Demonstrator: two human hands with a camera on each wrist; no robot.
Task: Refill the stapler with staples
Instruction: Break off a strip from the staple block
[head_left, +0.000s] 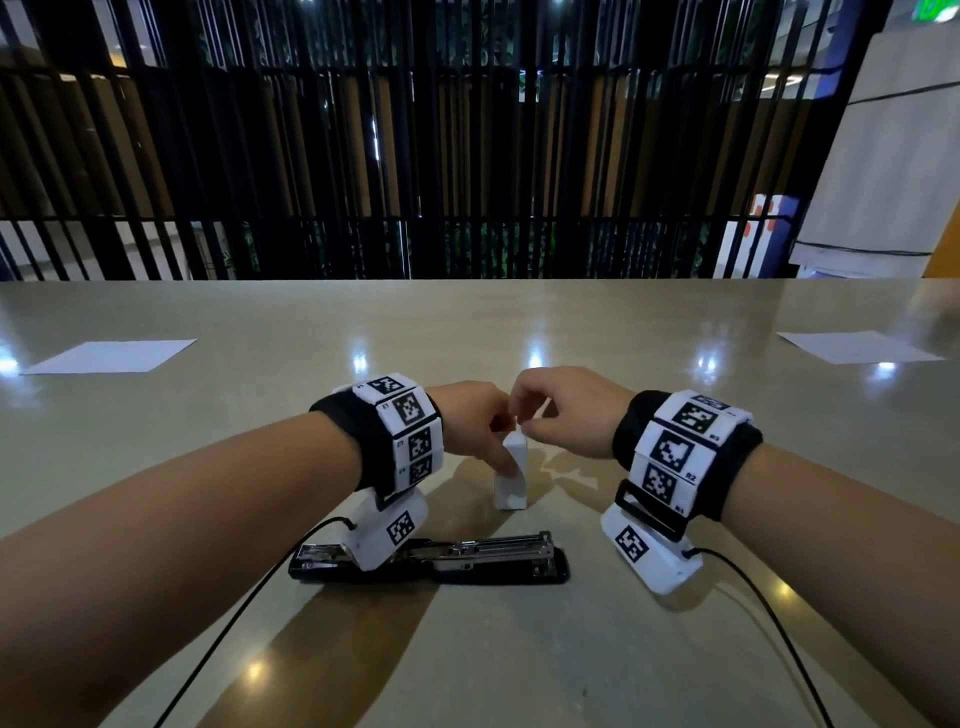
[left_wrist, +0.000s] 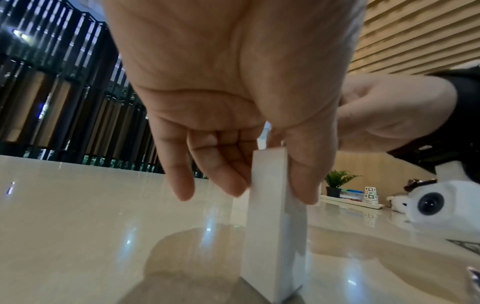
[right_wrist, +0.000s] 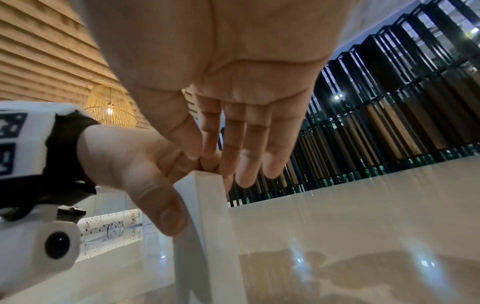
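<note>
1. We note the stapler (head_left: 431, 564) lying swung open on the table (head_left: 623, 649), nearest the camera, its metal staple channel facing up; its left end is hidden behind the left wrist camera unit (head_left: 384, 535).
2. Just beyond it a small white box (head_left: 511, 478) stands upright on its short end, apart from the stapler.
3. Left hand (head_left: 478, 426): thumb on one broad side, fingers on the other, pinching the box near its upper half (left_wrist: 275, 216).
4. Right hand (head_left: 566, 410): thumb and forefinger pinched together at the box's top edge (right_wrist: 207, 185); other fingers (right_wrist: 249, 156) extended, relaxed. Whether they grip a flap we cannot tell; the spot is hidden.
5. Two white paper sheets lie far off, one left (head_left: 111, 356), one right (head_left: 857, 345).
6. Black slatted railing (head_left: 467, 156) behind the table.
</note>
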